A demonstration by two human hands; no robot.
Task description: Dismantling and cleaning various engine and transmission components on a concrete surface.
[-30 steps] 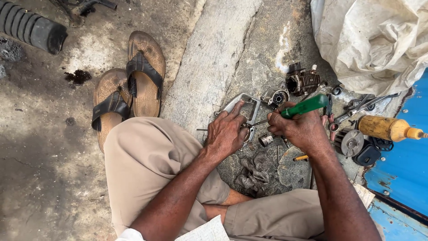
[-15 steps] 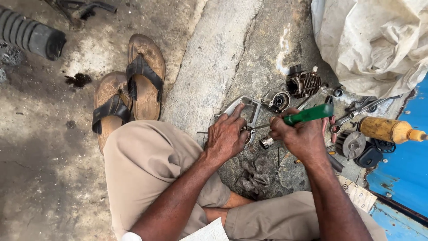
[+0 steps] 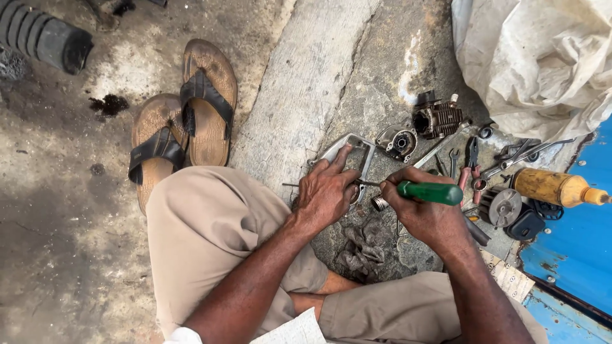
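Observation:
My left hand (image 3: 326, 191) presses down on a flat metal engine cover (image 3: 352, 153) lying on the concrete, fingers spread over its lower edge. My right hand (image 3: 424, 213) is closed around a screwdriver with a green handle (image 3: 430, 192); its thin shaft points left toward the part under my left hand. The tip is hidden by my fingers. A small metal ring (image 3: 378, 204) lies just below the shaft.
A finned engine cylinder (image 3: 438, 118), a round housing (image 3: 395, 140), spanners and pliers (image 3: 470, 159) lie to the right. A yellow oil bottle (image 3: 554, 186) rests by a blue panel (image 3: 574, 248). Brown sandals (image 3: 185, 121) sit left; a white sack (image 3: 542, 64) upper right; a dark rag (image 3: 360, 251).
The green screwdriver handle has swung down from tilted upward to nearly level, and my right hand has shifted slightly lower. My left hand stays on the metal cover.

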